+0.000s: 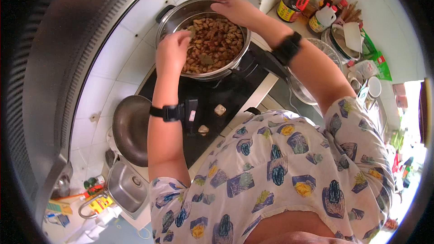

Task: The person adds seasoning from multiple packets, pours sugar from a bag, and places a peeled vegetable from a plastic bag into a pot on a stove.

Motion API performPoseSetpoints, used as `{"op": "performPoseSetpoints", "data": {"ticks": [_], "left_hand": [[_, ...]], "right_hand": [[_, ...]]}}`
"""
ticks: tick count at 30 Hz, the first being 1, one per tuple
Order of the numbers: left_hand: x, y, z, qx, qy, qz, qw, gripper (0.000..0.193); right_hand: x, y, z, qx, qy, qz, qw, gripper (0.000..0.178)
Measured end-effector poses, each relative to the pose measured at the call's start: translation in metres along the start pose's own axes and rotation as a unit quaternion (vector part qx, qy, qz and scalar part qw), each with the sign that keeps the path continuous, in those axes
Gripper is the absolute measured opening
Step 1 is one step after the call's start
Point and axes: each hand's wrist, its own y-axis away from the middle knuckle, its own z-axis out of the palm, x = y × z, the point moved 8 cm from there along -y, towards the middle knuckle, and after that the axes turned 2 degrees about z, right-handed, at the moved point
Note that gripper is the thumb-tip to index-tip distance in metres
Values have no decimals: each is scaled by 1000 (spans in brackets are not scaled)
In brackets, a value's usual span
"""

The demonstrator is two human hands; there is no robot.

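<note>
A large steel pot [246, 47] stands on the black cooktop, filled with brown unshelled peanuts [221, 36]. A dark bay leaf [206, 59] lies among them. Over the left side of the pot is my left hand [173, 47], its fingers bent and pressed together above the peanuts. Whatever might be between those fingertips is hidden. My right hand [231, 10] reaches to the far rim, with thumb and fingers on either side of the edge. Both wrists wear black straps.
On the black cooktop [217, 92] lie two small pale pieces. A dark wok [131, 131] sits left of it, beside a steel sink [126, 187]. Sauce bottles [289, 8] crowd the back right corner. A range hood [90, 22] looms at left.
</note>
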Motion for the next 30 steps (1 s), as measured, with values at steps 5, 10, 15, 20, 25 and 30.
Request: {"op": "performPoseSetpoints", "data": {"ticks": [5, 10, 15, 20, 25, 30], "left_hand": [[39, -1, -10, 115, 30, 51, 992, 25], [101, 16, 31, 185, -1, 228, 956, 25], [205, 84, 180, 62, -34, 395, 916, 20], [259, 129, 250, -79, 16, 465, 882, 21], [326, 144, 285, -205, 55, 475, 854, 26], [363, 330, 493, -429, -22, 509, 746, 24]], "right_hand": [[6, 133, -137, 87, -125, -8, 988, 29], [85, 328, -257, 334, -63, 161, 927, 25], [157, 592, -288, 576, -32, 272, 770, 25], [174, 683, -261, 647, -19, 297, 702, 22], [279, 738, -247, 623, -173, 392, 654, 21], [446, 969, -136, 534, -157, 602, 573, 27]]}}
